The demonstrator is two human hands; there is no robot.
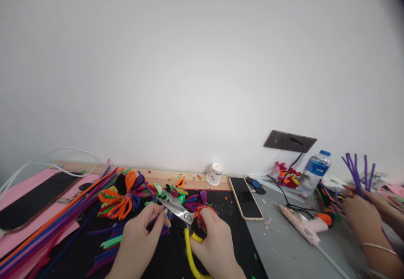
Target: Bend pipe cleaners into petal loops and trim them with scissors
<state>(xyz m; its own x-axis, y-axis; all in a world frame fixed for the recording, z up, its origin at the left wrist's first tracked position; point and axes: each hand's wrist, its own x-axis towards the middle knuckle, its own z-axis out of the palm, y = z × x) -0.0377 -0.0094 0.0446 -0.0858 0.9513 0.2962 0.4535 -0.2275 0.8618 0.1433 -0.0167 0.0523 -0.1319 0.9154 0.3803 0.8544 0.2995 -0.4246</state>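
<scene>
My right hand [213, 241] grips a pair of scissors [176, 208] with yellow and red handles, its blades parted and pointing up and left. In my left hand [143, 232], thumb and fingers pinch a purple pipe cleaner [147, 186] close to the blades; its upper end rises past the fingertips. Behind my hands lies a flower of looped orange, purple and green pipe cleaners [126, 197]. Short green and purple pieces [111, 242] rest on the black mat [167, 256] beside my left wrist.
Long pipe cleaners [57, 224] and a dark tablet [38, 199] are at left. A paper cup [214, 174] and phone [246, 199] stand beyond my right hand. Further right are a glue gun [303, 224], bottle [315, 169] and another person's hands [362, 211] holding purple pipe cleaners.
</scene>
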